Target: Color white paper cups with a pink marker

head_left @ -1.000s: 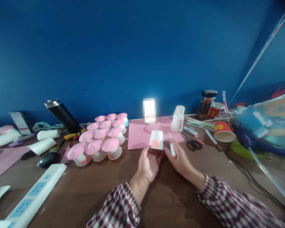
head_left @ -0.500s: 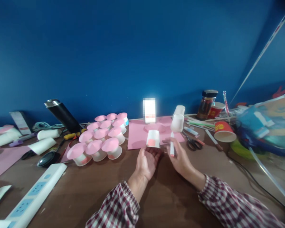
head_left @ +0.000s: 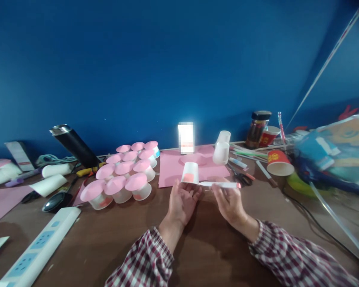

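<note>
My left hand (head_left: 184, 201) grips a white paper cup (head_left: 190, 172) near its lower rim, with the cup upside down. A pink-orange patch (head_left: 188, 177) shows on the cup's side. In my right hand (head_left: 229, 201) is a white marker (head_left: 219, 185) with a pink-orange end. It lies level, its left tip right by the cup's rim; whether it touches I cannot tell. Behind the cup, a pink paper sheet (head_left: 169, 173) lies on the table. To its right lean two white cups (head_left: 221, 153).
Several cups with pink paper cone tops (head_left: 136, 181) stand in rows at left. A power strip (head_left: 42, 247) and black flask (head_left: 73, 145) lie further left. Scissors (head_left: 242, 178), a red cup (head_left: 279, 162), a jar (head_left: 257, 129) and a plastic bag (head_left: 332, 147) are at right.
The marker has turned from pointing away from me to lying level, its left tip now at the cup's rim. My left hand still holds the cup. The view has shifted slightly.
</note>
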`<state>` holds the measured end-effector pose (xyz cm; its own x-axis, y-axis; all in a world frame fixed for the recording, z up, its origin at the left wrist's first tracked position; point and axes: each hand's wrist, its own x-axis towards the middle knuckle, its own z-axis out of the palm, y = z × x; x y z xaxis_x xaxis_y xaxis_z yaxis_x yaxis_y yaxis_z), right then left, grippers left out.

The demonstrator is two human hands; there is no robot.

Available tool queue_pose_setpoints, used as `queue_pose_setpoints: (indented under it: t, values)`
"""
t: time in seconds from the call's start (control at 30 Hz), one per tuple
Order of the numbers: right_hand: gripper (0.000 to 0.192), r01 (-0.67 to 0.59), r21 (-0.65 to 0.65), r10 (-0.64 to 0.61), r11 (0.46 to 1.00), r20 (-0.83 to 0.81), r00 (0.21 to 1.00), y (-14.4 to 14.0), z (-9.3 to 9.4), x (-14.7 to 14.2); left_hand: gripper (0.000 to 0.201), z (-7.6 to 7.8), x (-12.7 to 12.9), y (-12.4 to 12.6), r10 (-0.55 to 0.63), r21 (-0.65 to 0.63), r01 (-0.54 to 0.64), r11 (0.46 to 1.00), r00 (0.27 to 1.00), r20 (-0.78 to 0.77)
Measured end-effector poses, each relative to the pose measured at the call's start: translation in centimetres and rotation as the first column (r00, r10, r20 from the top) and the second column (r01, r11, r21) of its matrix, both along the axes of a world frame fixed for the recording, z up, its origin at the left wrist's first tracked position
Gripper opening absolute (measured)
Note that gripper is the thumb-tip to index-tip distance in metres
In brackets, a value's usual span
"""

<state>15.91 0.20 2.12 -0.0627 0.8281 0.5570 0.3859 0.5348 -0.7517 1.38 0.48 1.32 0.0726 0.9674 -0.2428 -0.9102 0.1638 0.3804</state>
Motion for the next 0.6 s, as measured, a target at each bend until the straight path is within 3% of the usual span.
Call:
queue_pose_setpoints:
  t: [0.33,0.6]
  values:
    - [0.02,-0.014,0.008,0.013,1.0,0.137,0.99,0.09,0.32,-0.12,0.038,0.21,0.08,-0.19,-0.067,0.041,0.068,0.997,0.998,-0.023]
    - [0.019,-0.041,-0.028,0.044,0.999,0.107,0.993,-0.05,0.26,-0.06,0.017,-0.28,0.12,0.03,-0.058,0.059,0.059,0.996,0.998,-0.028]
